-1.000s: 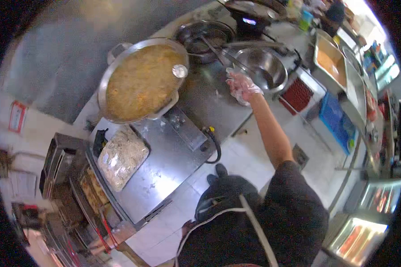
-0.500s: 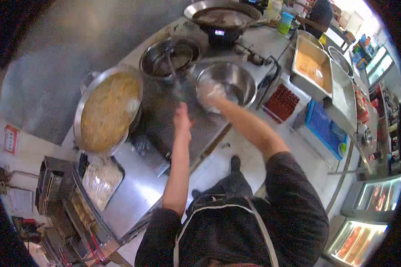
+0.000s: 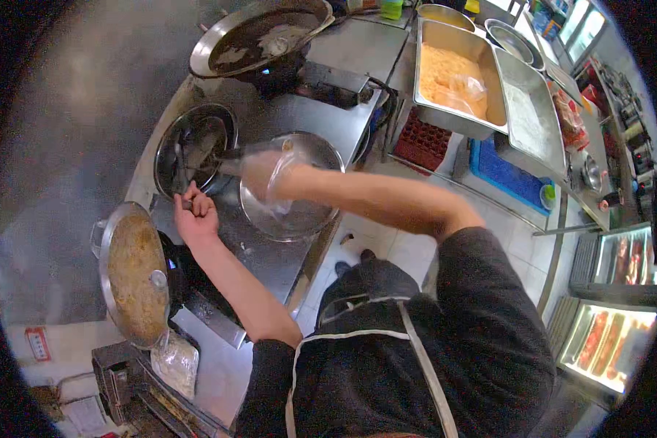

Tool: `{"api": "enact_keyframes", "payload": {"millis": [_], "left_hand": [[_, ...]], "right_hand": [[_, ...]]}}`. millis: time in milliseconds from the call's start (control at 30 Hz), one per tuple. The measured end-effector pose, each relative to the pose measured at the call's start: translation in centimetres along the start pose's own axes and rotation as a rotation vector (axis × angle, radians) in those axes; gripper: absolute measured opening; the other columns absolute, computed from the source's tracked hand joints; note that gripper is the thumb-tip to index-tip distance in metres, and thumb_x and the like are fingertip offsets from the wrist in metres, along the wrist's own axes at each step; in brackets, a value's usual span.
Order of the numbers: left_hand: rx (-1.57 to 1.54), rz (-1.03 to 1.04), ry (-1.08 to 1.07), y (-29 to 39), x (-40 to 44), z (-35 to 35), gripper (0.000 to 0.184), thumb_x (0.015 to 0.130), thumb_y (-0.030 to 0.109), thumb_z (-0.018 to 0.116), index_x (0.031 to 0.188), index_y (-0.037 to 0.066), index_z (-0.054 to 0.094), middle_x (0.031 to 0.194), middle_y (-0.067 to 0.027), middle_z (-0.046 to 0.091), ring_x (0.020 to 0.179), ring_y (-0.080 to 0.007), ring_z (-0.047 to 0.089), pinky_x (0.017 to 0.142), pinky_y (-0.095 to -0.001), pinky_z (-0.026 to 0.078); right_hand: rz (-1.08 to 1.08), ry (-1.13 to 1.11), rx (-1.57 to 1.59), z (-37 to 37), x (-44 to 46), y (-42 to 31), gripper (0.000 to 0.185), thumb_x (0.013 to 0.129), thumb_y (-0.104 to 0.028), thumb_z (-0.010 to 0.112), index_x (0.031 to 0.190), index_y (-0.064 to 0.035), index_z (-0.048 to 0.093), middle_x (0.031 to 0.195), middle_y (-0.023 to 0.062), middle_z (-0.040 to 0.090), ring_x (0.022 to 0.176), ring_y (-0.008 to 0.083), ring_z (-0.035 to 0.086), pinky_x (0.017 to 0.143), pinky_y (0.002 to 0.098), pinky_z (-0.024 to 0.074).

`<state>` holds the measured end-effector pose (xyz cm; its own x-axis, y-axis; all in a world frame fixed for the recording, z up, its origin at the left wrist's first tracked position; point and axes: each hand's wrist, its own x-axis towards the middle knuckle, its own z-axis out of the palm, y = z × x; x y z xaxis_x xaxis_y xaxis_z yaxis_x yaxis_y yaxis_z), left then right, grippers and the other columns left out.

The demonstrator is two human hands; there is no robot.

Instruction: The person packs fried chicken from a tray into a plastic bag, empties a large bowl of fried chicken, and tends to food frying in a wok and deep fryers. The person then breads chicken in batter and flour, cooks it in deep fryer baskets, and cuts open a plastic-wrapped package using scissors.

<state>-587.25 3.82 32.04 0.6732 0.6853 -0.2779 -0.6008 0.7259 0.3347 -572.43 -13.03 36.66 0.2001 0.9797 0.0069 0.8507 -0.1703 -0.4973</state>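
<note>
One left hand (image 3: 197, 213) clasps a utensil (image 3: 182, 162), likely light, stiff, best held by the handle (image 3: 187, 206). Right hand (image 3: 271, 175) blurred, grip I cannot tell.

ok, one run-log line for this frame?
left hand: on utensil at round pan | right hand: gloved, motion-blurred, over steel bowl, grip unclear | surface: steel counter

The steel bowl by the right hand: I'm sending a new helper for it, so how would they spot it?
Start at the metal counter in front of the person and follow its near edge. The steel bowl sits there, partly hidden by the blurred right hand, with a dark pan farther in. Its bright, silvery inside sets it apart from that darker pan.
</note>
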Motion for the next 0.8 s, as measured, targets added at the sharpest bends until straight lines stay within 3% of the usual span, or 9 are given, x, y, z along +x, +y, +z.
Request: {"api": "enact_keyframes", "payload": {"millis": [100, 167, 333, 433, 533, 600, 667, 733, 800], "left_hand": [[0.038, 0.049, -0.093, -1.2, -2.7, 1.6, 0.044, 0.095, 0.034, 0.037, 0.111, -0.005, 0.045, 0.067, 0.0002, 0.045, 0.045, -0.0073, 0.026, 0.038, -0.0225, 0.022], [0.147, 0.169, -0.106, -3.0, -5.2, 3.7, 0.041, 0.094, 0.034, 0.039, 0.110, -0.002, 0.047, 0.068, 0.0013, 0.041, 0.045, -0.0068, 0.025, 0.039, -0.0206, 0.022], [0.173, 0.325, -0.181, -5.3, -7.3, 5.2, 0.037, 0.094, 0.035, 0.039, 0.113, 0.004, 0.048, 0.067, 0.0023, 0.039, 0.045, -0.0055, 0.024, 0.039, -0.0197, 0.021], [0.239, 0.358, -0.060, -6.5, -7.1, 5.8, 0.036, 0.094, 0.036, 0.040, 0.112, 0.007, 0.049, 0.066, 0.0025, 0.039, 0.044, -0.0044, 0.024, 0.037, -0.0202, 0.020], [0.294, 0.391, 0.054, -7.9, -5.9, 5.2, 0.036, 0.094, 0.036, 0.040, 0.112, 0.007, 0.050, 0.066, 0.0024, 0.039, 0.043, -0.0043, 0.023, 0.038, -0.0197, 0.020], [0.317, 0.446, 0.097, -9.0, -4.6, 3.8, 0.035, 0.093, 0.036, 0.041, 0.111, 0.007, 0.050, 0.065, 0.0022, 0.041, 0.043, -0.0043, 0.024, 0.039, -0.0194, 0.021], [0.314, 0.393, 0.197, -10.2, -2.9, 1.7, 0.035, 0.092, 0.037, 0.043, 0.108, 0.007, 0.051, 0.066, 0.0022, 0.042, 0.043, -0.0043, 0.026, 0.039, -0.0192, 0.021], [0.326, 0.416, 0.265, -11.7, -1.9, 0.8, 0.034, 0.091, 0.037, 0.045, 0.105, 0.007, 0.053, 0.065, 0.0024, 0.043, 0.043, -0.0042, 0.028, 0.039, -0.0196, 0.021], [0.231, 0.353, 0.321, -12.9, -1.4, 0.4, 0.033, 0.091, 0.037, 0.045, 0.102, 0.007, 0.055, 0.064, 0.0023, 0.044, 0.042, -0.0045, 0.028, 0.038, -0.0204, 0.022]], "right_hand": [[-0.231, 0.025, -0.248, -2.3, 0.4, 1.2, 0.021, 0.068, -0.014, 0.055, 0.073, 0.0050, 0.063, 0.076, 0.0246, 0.062, 0.071, 0.0345, 0.064, 0.063, 0.0407, 0.0513], [-0.095, -0.024, -0.116, -6.9, -0.2, 0.4, 0.024, 0.060, -0.019, 0.058, 0.066, 0.0040, 0.062, 0.065, 0.0213, 0.061, 0.057, 0.0334, 0.060, 0.053, 0.0405, 0.0478], [-0.084, -0.111, -0.177, -12.7, 1.7, 5.2, 0.016, 0.064, -0.014, 0.060, 0.074, -0.0027, 0.060, 0.071, 0.0092, 0.060, 0.070, 0.0239, 0.057, 0.067, 0.0373, 0.0444], [-0.657, 0.009, -1.047, -17.4, 2.7, 8.8, 0.025, 0.061, -0.016, 0.062, 0.084, -0.0053, 0.059, 0.080, 0.0081, 0.060, 0.079, 0.0257, 0.057, 0.073, 0.0380, 0.0437], [-0.866, 0.215, -0.446, -21.2, 4.5, 12.3, 0.021, 0.076, -0.023, 0.058, 0.087, -0.0063, 0.065, 0.078, 0.0109, 0.063, 0.067, 0.0191, 0.062, 0.056, 0.0338, 0.0500], [-0.868, 0.200, -0.606, -24.0, 5.0, 12.9, 0.021, 0.081, -0.021, 0.054, 0.097, -0.0102, 0.063, 0.083, 0.0078, 0.062, 0.071, 0.0172, 0.061, 0.058, 0.0311, 0.0506], [-0.669, 0.066, -0.113, -25.5, 5.4, 15.7, 0.022, 0.082, -0.021, 0.052, 0.095, -0.0078, 0.064, 0.075, 0.0072, 0.060, 0.062, 0.0162, 0.058, 0.054, 0.0291, 0.0496], [-0.004, -0.178, 0.826, -26.7, 6.2, 17.7, 0.014, 0.070, -0.016, 0.061, 0.065, -0.0087, 0.051, 0.057, 0.0005, 0.050, 0.047, 0.0132, 0.046, 0.042, 0.0288, 0.0388], [-0.020, -0.050, 0.662, -27.0, 7.5, 21.7, 0.018, 0.079, -0.018, 0.057, 0.063, -0.0110, 0.051, 0.051, -0.0009, 0.044, 0.038, 0.0066, 0.038, 0.033, 0.0226, 0.0299]]}}
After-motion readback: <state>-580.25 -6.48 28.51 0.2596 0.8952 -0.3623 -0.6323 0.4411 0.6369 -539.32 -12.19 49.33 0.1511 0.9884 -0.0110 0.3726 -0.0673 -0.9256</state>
